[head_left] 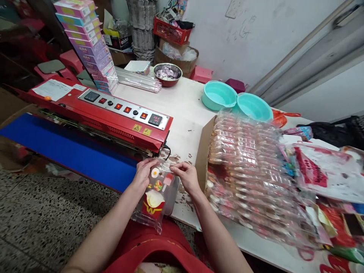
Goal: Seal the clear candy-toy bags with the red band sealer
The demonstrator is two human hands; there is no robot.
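Both hands on one clear bag at the table's near edge, just right of the sealer's exit end. Left hand pinches the bag's top-left corner, fingers closed on the film. Right hand pinches the top-right edge the same way — top of the bag stretched flat between them. Bag hangs down toward the lap, partly over the table edge. Inside: small toy food pieces and a red fries-style carton with a yellow W. Blue belt runs along the sealer's front, left of the hands. Right of the right hand, a cardboard box piled with filled bags — touching or nearly. Two teal bowls further back.
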